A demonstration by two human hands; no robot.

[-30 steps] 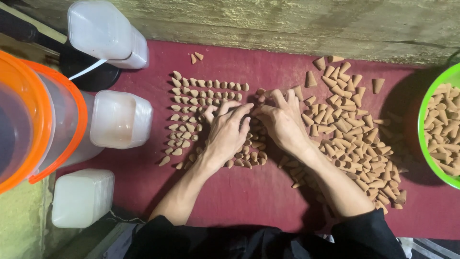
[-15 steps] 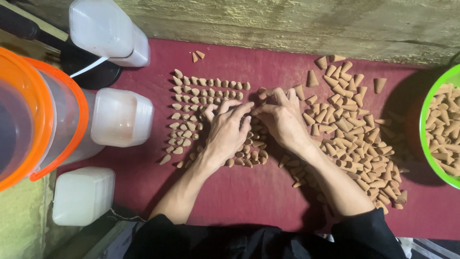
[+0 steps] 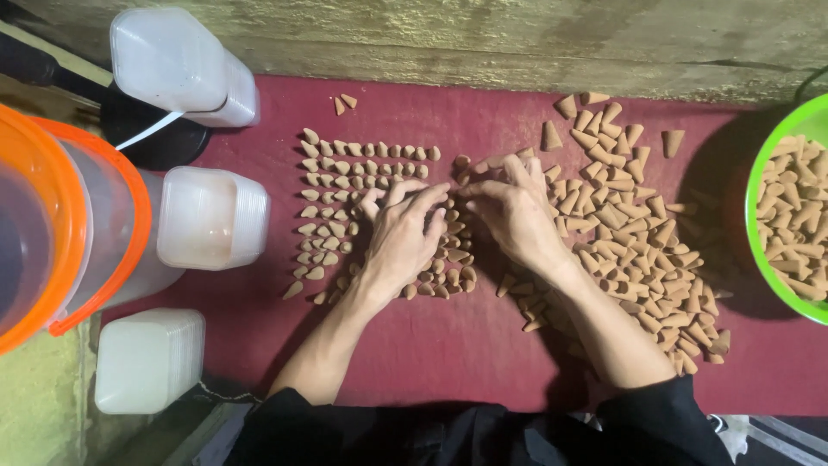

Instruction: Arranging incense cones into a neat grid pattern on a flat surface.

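1. While you work from the left, note the orange-rimmed bucket [image 3: 52,224] and the stacked translucent tubs [image 3: 211,216] standing beside the red mat [image 3: 431,362].
2. Keep the upright cones [image 3: 362,173] in their straight rows, just left of your hands.
3. Your left hand [image 3: 401,233] lies flat, fingers spread on the cones, gripping nothing; press lightly so none tip.
4. Your right hand [image 3: 513,211] curls loosely at the row's edge; whether it pinches a cone cannot be told.
5. Draw singly from the loose pile [image 3: 638,242]; the green bowl [image 3: 757,216] holds more.
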